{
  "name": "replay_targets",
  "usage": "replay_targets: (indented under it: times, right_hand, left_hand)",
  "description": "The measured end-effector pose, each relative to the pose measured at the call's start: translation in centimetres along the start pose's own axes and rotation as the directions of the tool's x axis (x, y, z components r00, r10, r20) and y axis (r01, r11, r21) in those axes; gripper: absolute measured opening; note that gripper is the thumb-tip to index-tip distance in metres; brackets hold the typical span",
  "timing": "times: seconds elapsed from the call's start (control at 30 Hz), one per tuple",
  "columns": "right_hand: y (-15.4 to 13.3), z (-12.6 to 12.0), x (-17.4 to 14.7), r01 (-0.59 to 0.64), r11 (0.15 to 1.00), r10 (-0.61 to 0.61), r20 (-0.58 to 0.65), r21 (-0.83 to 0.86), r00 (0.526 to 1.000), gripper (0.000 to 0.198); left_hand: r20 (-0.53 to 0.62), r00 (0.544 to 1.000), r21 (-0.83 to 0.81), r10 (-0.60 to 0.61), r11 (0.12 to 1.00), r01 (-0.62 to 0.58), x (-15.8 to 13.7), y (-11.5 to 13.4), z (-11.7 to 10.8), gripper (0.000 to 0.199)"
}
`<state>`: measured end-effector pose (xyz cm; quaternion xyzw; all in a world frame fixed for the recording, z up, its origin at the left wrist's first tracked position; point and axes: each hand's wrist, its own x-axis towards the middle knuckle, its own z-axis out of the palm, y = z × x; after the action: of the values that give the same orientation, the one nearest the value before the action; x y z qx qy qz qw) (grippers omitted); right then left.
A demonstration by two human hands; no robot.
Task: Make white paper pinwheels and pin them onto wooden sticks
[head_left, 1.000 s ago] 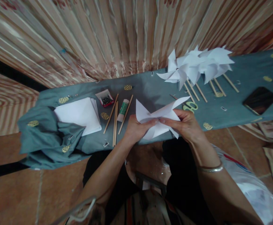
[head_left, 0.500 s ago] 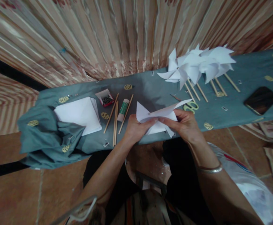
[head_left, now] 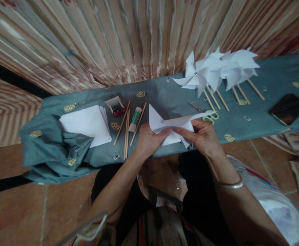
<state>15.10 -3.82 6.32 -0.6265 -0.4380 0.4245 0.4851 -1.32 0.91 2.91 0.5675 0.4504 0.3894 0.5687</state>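
Note:
Between my two hands is a white paper pinwheel blank (head_left: 175, 122), its cut flaps standing up and fanning out above the table's front edge. My left hand (head_left: 151, 139) pinches it from the left, thumb pressed on the middle. From the right, my right hand (head_left: 203, 136) grips the same paper, and its thumb meets the left thumb near the centre. The fingers under the paper are hidden. Just beyond my right hand lie scissors (head_left: 210, 116) with pale green handles. A glue stick (head_left: 135, 119) and several wooden sticks (head_left: 127, 135) lie left of my left hand.
A stack of white paper (head_left: 86, 124) lies on the left of the cloth-covered table (head_left: 162, 90), beside an open box of pins (head_left: 116, 106). Finished white pinwheels (head_left: 221, 68) on sticks lie at the back right. A dark phone (head_left: 288, 109) rests farther right. A striped curtain (head_left: 139, 41) hangs behind.
The paper's upper flaps have shifted: the left one stands higher and the right one reaches lower and farther right. Both hands keep their hold in nearly the same place.

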Motion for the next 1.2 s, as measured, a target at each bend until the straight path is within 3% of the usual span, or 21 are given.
replay_targets:
  times: [1.2]
  right_hand:
    - [0.26, 0.21, -0.07, -0.009, 1.0, 0.009, -0.006, 0.018, 1.0, 0.027]
  left_hand:
    - [0.006, 0.999, -0.025, -0.047, 0.999, 0.047, 0.23, 0.72, 0.13, 0.025]
